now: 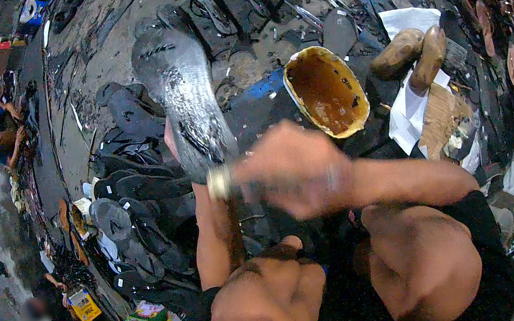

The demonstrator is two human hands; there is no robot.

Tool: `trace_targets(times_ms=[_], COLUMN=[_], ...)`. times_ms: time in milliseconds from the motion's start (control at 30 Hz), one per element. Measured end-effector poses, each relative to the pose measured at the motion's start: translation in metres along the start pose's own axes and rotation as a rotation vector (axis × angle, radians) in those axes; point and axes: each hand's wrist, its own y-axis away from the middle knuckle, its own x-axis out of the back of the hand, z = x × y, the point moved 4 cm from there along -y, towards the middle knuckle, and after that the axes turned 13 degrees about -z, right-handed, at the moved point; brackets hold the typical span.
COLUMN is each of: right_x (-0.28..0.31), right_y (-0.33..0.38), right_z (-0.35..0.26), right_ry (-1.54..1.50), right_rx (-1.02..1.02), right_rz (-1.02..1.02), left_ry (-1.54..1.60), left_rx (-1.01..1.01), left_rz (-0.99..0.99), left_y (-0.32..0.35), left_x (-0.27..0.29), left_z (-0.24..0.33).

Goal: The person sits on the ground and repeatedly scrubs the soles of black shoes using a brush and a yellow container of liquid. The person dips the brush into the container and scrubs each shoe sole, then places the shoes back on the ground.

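A black sandal sole [179, 72] is held up in front of me, its upper face wet and shiny. My left hand [170, 138] is closed on it from underneath, mostly hidden behind it. My right hand [303, 173], smeared by motion, grips a brush with a pale head [219, 183] at the near end of the sole. The brush's handle is hidden in my fingers. To the right of the sole, a cut-open tub [296, 97] with a crusted yellow rim holds amber glue.
Black sandals [210, 10] line the far side, and more sandals [130, 227] pile up at left. Two brown shoe lasts [427, 59] rest on white paper [401, 114]. Tan soles [484, 23] crowd the far right. Another person [1, 137] sits at far left.
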Motion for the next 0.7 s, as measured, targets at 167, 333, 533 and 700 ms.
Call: trace_targets(times_ms=[167, 333, 533, 700], right_x=[0.004, 0.006, 0.012, 0.082], right_y=[0.0, -0.009, 0.023, 0.091], right_z=[0.004, -0.008, 0.004, 0.04], right_ry=[-0.063, 0.095, -0.14, -0.11], right_rx=[-0.016, 0.234, -0.102, -0.679], right_rz=[-0.094, 0.02, -0.252, 0.225], left_ry=[0.35, 0.498, 0.664, 0.292], left_rx=[0.04, 0.086, 0.279, 0.367], left_rz=[-0.167, -0.127, -0.135, -0.192], left_y=[-0.007, -0.021, -0.083, -0.197], left_x=[-0.006, -0.028, -0.055, -0.148], left_z=[-0.004, 0.002, -0.017, -0.075])
